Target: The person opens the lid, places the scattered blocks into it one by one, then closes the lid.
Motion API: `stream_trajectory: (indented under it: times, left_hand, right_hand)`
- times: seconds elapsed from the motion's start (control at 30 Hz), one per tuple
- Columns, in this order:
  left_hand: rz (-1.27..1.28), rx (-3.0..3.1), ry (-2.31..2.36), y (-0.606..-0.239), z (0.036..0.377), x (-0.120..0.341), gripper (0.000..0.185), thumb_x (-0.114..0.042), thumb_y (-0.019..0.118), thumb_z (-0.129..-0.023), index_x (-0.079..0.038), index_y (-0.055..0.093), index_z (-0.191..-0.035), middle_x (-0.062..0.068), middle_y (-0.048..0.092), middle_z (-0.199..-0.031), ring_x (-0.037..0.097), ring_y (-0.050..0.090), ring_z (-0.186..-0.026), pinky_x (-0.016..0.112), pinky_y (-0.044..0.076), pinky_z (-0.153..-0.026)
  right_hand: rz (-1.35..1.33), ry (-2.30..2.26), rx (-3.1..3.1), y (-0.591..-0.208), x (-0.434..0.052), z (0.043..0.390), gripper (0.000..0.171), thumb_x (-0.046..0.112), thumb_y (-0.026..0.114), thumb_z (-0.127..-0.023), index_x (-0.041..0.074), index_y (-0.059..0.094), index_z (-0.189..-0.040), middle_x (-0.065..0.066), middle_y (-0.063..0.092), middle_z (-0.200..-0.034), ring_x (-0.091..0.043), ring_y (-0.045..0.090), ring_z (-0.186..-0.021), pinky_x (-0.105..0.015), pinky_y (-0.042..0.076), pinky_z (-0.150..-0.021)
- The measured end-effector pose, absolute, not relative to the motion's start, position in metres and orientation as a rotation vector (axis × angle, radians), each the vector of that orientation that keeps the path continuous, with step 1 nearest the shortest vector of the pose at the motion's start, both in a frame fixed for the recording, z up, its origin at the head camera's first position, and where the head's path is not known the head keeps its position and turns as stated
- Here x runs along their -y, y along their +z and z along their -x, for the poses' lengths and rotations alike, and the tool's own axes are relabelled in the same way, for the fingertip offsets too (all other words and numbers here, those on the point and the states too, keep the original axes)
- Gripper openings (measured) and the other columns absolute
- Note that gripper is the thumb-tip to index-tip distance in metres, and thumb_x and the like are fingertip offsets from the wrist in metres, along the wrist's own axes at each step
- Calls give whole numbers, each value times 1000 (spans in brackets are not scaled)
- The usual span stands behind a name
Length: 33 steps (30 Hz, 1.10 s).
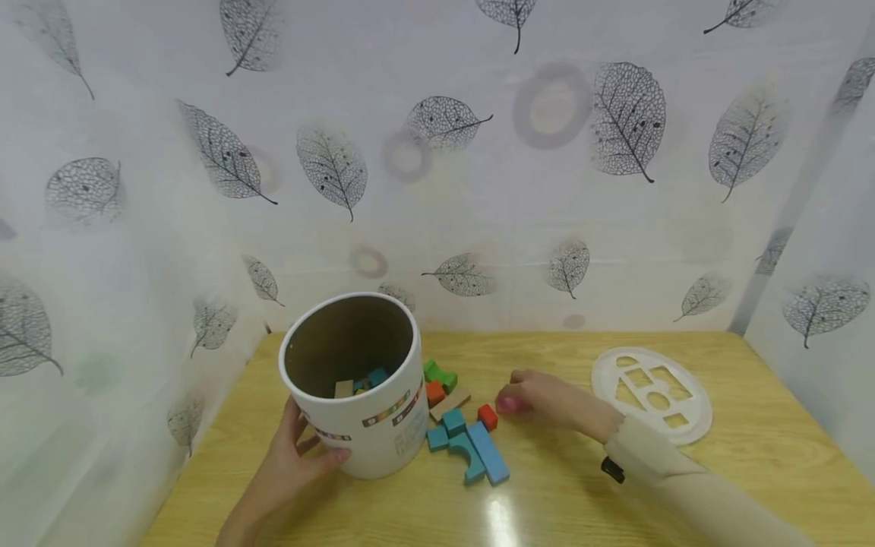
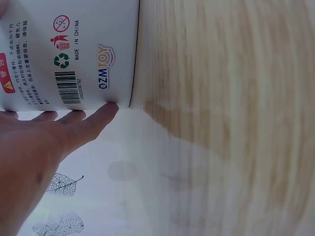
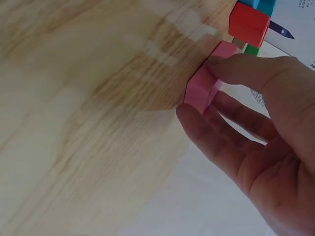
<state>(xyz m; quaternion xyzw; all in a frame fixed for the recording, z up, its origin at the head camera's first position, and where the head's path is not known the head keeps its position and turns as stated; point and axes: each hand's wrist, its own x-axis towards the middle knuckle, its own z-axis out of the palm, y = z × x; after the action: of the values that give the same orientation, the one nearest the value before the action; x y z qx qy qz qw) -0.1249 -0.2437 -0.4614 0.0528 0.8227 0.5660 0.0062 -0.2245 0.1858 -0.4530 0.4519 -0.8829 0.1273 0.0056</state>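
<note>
- Wood-grain table (image 1: 560, 501): supports the items below. Clock directions centre on the pink block (image 3: 199, 88); 12 o'clock points away from the person.
- Left hand (image 1: 290, 463), between 8 and 9 o'clock: grips the white bucket (image 1: 383, 441), thumb at the front, fingers along the side.
- Light-blue plank (image 1: 488, 453), 7 o'clock: lies just beside the teal arch (image 1: 472, 460).
- White bucket, 9 o'clock: mouth up, with several blocks inside.
- Red cube (image 1: 488, 417), 8 o'clock: near the pink block.
- Pink block, centre: pinched between thumb and fingers of the right hand (image 1: 543, 396). Contact with the table cannot be determined.
- White cut-out disc (image 1: 702, 410), 3 o'clock: lies flat, beyond the right wrist.
- Green block (image 1: 440, 377), 10 o'clock: beside the bucket.
- Leaf-print curtain (image 1: 513, 228), 12 o'clock: hangs behind the table.
</note>
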Motion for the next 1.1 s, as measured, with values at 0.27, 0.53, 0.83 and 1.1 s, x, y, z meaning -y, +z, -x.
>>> stream_trajectory:
  times: [0.27, 0.53, 0.83, 1.1]
  left_hand:
    - [-163, -2587, 1763, -462, 125, 243, 115, -18, 85, -83, -29, 6, -164, 11, 14, -172, 58, 19, -151, 74, 41, -109]
    - [-174, -2591, 1768, -463, 127, 243, 114, -16, 85, -82, -28, 6, -164, 12, 15, -171, 58, 19, -151, 74, 42, -108]
    - [-166, -2592, 1761, -463, 126, 244, 114, -17, 85, -83, -27, 6, -164, 12, 15, -171, 58, 19, -151, 74, 42, -109]
    - [-193, -2596, 1759, -462, 125, 243, 114, -16, 84, -83, -25, 6, -164, 14, 14, -171, 60, 19, -150, 74, 42, -108]
  right_hand:
    - [-1450, 382, 2772, -453, -191, 222, 20, 7, 76, -90, 14, 77, -108, -2, 65, -86, -4, 52, -74, -16, 50, -65]
    - [-1441, 367, 2796, -452, -187, 219, 10, 8, 74, -92, 15, 74, -100, -3, 65, -81, -6, 55, -71, -15, 49, -63]
    - [-1410, 325, 2831, -454, -188, 217, 13, 10, 75, -91, 18, 75, -102, -2, 66, -83, -7, 59, -72, -16, 51, -63]
    - [-1398, 334, 2827, -457, -189, 216, 10, 9, 73, -92, 18, 71, -95, 2, 62, -79, -3, 53, -70, -14, 47, -61]
